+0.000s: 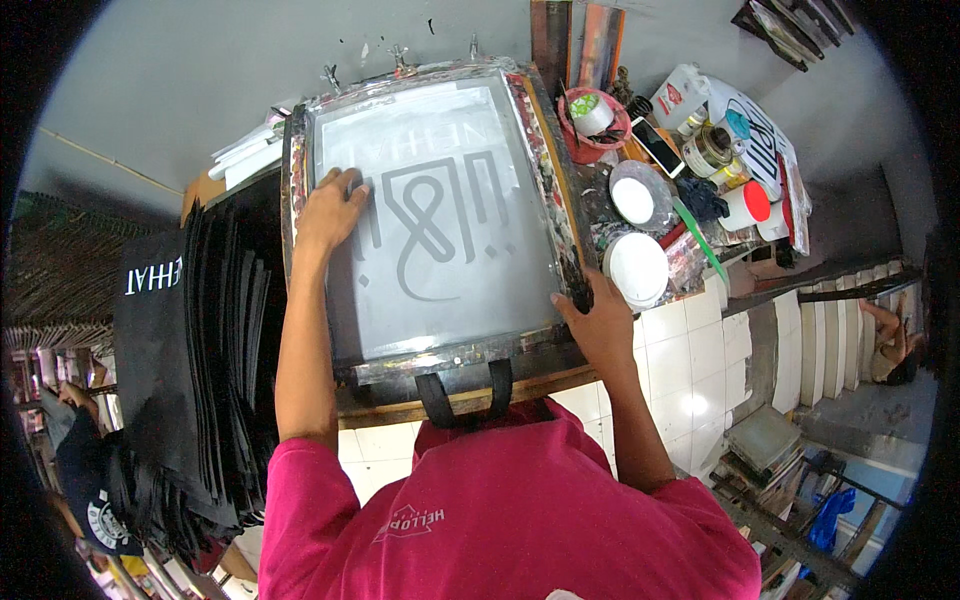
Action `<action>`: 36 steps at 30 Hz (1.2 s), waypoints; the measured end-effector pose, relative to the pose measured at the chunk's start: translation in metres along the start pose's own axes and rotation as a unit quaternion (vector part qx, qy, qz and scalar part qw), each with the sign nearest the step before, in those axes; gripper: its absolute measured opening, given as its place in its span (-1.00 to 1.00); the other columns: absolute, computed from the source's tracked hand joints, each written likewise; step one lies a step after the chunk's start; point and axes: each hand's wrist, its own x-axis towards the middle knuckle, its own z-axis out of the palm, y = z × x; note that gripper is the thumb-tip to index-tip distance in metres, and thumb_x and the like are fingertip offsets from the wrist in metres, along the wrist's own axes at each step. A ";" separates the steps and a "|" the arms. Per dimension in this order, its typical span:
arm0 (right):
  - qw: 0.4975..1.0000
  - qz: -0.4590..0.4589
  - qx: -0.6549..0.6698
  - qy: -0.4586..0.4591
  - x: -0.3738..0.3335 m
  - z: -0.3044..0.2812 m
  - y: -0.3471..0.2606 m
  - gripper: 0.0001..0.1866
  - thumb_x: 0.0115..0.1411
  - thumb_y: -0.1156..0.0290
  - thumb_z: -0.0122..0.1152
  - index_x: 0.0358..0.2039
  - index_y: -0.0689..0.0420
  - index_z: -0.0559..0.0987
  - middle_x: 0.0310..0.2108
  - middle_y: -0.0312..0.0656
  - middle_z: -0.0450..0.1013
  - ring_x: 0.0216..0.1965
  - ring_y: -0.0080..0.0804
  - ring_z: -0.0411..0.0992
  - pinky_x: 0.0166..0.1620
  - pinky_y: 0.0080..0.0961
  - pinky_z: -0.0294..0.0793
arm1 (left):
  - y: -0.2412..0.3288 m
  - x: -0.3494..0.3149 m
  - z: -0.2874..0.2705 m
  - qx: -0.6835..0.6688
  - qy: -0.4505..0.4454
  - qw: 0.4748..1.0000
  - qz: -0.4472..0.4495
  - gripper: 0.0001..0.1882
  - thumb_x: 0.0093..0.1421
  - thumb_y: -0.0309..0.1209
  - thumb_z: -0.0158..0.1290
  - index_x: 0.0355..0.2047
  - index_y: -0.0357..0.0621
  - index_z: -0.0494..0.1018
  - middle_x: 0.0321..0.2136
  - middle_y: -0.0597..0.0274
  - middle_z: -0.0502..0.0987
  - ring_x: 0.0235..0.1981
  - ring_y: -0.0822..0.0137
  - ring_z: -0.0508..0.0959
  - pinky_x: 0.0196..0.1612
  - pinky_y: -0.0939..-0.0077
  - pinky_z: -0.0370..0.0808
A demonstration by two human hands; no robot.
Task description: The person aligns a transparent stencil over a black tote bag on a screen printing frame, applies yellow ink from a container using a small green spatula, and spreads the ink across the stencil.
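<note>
A screen-printing frame with a grey mesh and a pale stencil design lies flat on a wooden bench. My left hand rests palm down on the mesh near the frame's left edge, fingers spread. At the frame's lower right corner, my right hand grips the frame's edge. Two black fabric handles of a bag stick out from under the frame's near side. The rest of that bag is hidden beneath the frame.
A tall stack of black printed bags stands left of the bench. Right of the frame sit open tubs of white ink, a red bowl, a phone and bottles. A stair drops at the right, where another person is.
</note>
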 end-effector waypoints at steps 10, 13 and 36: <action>0.999 -0.039 0.014 -0.019 0.004 0.000 0.020 -0.47 0.08 0.18 0.44 -0.11 0.36 0.56 -0.20 0.19 0.53 -0.16 0.16 0.53 -0.08 -0.08 0.52 | 0.058 -0.207 -0.029 0.036 -0.123 0.984 0.125 -0.11 0.06 -0.05 0.32 0.37 0.01 0.26 0.40 0.02 0.20 0.48 0.12 0.06 0.50 -0.11 -0.24; 0.997 -0.072 0.023 0.014 0.005 -0.007 0.020 -0.50 0.06 0.20 0.44 -0.16 0.36 0.57 -0.23 0.19 0.54 -0.19 0.15 0.54 -0.11 -0.10 0.53 | 0.052 -0.241 -0.026 0.102 -0.034 0.989 0.102 -0.06 -0.02 -0.06 0.36 0.36 0.03 0.27 0.40 0.07 0.21 0.49 0.13 0.04 0.50 -0.15 -0.29; 0.907 -0.029 0.412 -0.087 0.243 -0.019 -0.017 -0.75 0.19 0.32 0.28 -0.24 0.25 0.67 -0.43 -0.24 0.59 -0.48 -0.58 0.51 -0.51 -0.62 0.47 | 0.080 0.027 -0.272 0.024 0.650 0.724 0.231 -0.25 0.23 0.17 0.14 0.22 -0.14 0.40 0.21 -0.18 0.38 0.24 -0.08 0.35 0.27 0.16 0.27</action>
